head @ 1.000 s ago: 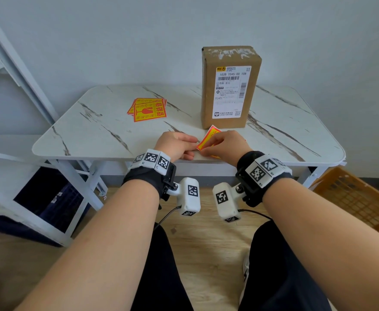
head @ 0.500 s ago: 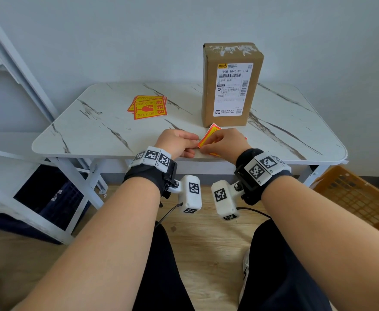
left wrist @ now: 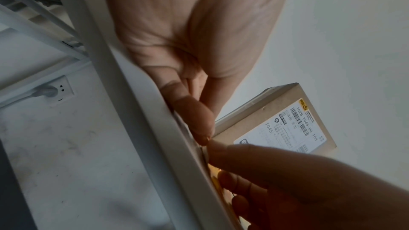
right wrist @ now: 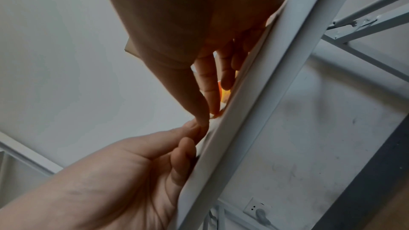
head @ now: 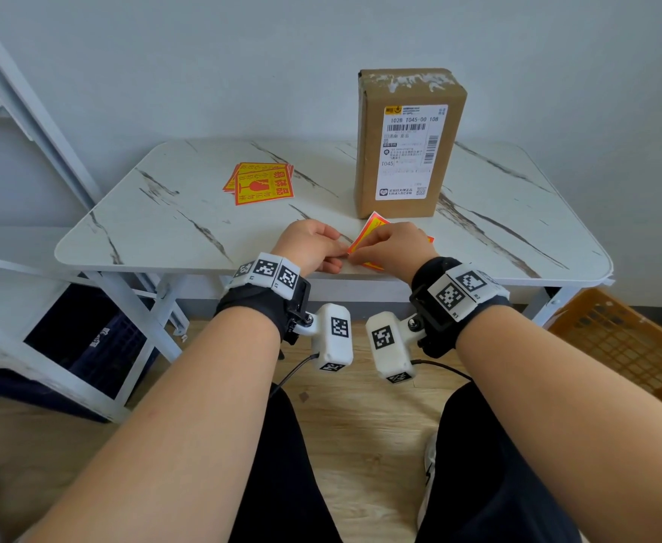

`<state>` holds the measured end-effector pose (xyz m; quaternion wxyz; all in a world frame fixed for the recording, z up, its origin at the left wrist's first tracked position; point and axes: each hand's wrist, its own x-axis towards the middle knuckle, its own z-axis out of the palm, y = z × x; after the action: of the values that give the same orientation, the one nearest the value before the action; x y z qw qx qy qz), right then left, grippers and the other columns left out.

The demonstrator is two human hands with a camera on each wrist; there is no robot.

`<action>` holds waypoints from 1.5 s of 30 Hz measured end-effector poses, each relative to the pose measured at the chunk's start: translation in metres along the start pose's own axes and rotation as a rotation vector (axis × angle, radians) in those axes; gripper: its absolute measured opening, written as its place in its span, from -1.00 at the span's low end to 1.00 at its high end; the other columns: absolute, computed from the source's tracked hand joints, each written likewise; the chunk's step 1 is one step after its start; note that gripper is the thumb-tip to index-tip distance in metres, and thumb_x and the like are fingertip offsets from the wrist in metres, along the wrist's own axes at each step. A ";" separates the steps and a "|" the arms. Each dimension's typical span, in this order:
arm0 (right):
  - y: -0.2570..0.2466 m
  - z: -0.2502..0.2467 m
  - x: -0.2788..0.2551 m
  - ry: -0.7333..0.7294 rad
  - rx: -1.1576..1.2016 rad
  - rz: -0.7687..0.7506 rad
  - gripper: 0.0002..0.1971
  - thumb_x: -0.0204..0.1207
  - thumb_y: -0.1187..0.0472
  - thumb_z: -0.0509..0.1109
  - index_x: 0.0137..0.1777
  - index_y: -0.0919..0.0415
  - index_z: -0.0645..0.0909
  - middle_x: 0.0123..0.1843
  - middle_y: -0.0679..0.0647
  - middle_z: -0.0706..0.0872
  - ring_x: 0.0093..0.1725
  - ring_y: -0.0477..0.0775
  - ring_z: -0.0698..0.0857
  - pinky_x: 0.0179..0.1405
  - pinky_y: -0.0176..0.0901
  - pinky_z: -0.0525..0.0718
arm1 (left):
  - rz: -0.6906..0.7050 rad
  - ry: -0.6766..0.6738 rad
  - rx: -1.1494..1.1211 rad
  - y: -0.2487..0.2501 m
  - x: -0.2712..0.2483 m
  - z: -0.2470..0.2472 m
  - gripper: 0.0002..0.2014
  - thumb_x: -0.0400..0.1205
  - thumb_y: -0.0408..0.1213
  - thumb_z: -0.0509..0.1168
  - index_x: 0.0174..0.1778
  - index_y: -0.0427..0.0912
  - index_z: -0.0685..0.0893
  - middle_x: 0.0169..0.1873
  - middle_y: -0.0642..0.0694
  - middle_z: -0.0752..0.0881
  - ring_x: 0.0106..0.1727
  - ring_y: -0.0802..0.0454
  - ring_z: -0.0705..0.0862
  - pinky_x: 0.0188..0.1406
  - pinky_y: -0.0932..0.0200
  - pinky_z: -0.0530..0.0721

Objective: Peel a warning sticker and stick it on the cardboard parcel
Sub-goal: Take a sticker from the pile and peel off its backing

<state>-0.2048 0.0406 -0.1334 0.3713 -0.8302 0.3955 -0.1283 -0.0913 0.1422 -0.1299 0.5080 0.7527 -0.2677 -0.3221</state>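
One cardboard parcel (head: 409, 145) stands upright at the far middle of the one marble-patterned table (head: 157, 229). One warning sticker (head: 368, 229) lies at the near edge between two hands. A small stack of warning stickers (head: 260, 184) lies at the far left; at least two show, the exact number cannot be told. One orange basket (head: 627, 342) sits at the right on the floor.

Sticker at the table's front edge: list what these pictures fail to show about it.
- Sticker print and most of its face: head view, covered by the right hand.
- Whether the backing has separated: head view, the left hand and right hand meet over that corner; too small.
- Both wrist views: the table edge and dim fingers leave only orange slivers.
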 end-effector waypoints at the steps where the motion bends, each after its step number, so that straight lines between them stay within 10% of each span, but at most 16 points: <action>1: 0.000 0.000 0.000 0.000 0.013 0.004 -0.80 0.19 -0.07 0.61 -0.52 -0.15 0.66 -0.11 -0.02 0.78 0.22 0.14 0.63 0.15 0.06 0.63 | -0.013 0.008 -0.005 0.000 0.001 0.000 -0.83 0.58 -0.45 0.41 0.03 -0.28 0.58 -0.41 -0.14 0.68 -0.65 0.18 0.65 -0.42 0.28 0.74; 21: 0.000 0.001 0.000 0.009 0.101 0.046 -0.84 0.32 0.08 0.52 -0.18 0.11 0.86 0.00 0.19 0.81 0.14 0.19 0.69 0.19 0.13 0.70 | -0.019 -0.002 0.040 0.004 -0.003 0.003 -0.82 0.56 -0.42 0.44 -0.06 -0.22 0.55 -0.17 -0.30 0.74 -0.46 0.02 0.63 -0.43 0.29 0.70; 36: 0.002 -0.001 -0.002 -0.020 0.030 -0.033 -0.89 0.35 0.01 0.56 -0.17 -0.03 0.84 0.01 0.13 0.81 0.19 0.19 0.66 0.23 0.16 0.66 | -0.009 0.060 0.035 0.005 -0.005 0.007 -0.84 0.51 -0.43 0.45 -0.23 -0.16 0.58 -0.48 -0.17 0.67 -0.53 0.02 0.64 -0.53 0.32 0.71; 45: 0.000 -0.003 -0.004 -0.026 0.034 -0.031 -0.88 0.32 -0.02 0.58 -0.19 -0.04 0.83 -0.07 0.09 0.79 0.15 0.15 0.68 0.14 0.08 0.67 | 0.030 0.041 0.115 0.003 -0.005 0.005 -0.78 0.54 -0.39 0.43 0.05 -0.24 0.58 -0.48 -0.14 0.63 -0.55 0.06 0.57 -0.61 0.40 0.61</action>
<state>-0.2089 0.0420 -0.1312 0.3883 -0.8314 0.3756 -0.1299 -0.0986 0.1419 -0.1269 0.4741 0.7829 -0.2865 -0.2830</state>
